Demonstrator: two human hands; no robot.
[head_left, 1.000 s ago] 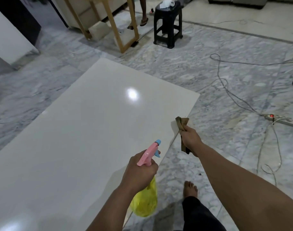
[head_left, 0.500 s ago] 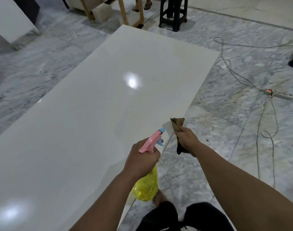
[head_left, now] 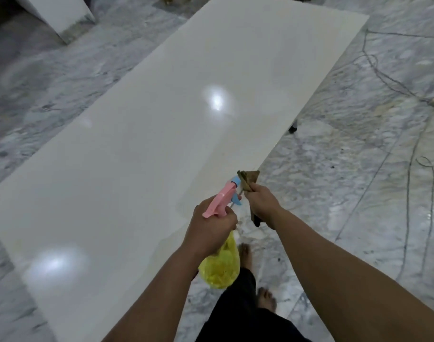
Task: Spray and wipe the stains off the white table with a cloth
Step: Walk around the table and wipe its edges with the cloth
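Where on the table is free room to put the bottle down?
The table top shows nothing on it from far end to near end. Only its right edge is crowded, where the left hand grips the bottle and the right hand the cloth.

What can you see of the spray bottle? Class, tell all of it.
The spray bottle has a see-through yellow body that looks plastic, a pink spray head and a light blue nozzle and trigger. The left hand grips its neck. It is tilted, nozzle aimed over the white table, its body hanging past the table's near edge.

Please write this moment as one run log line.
left hand: holds spray bottle | right hand: holds cloth | white table: unwiped
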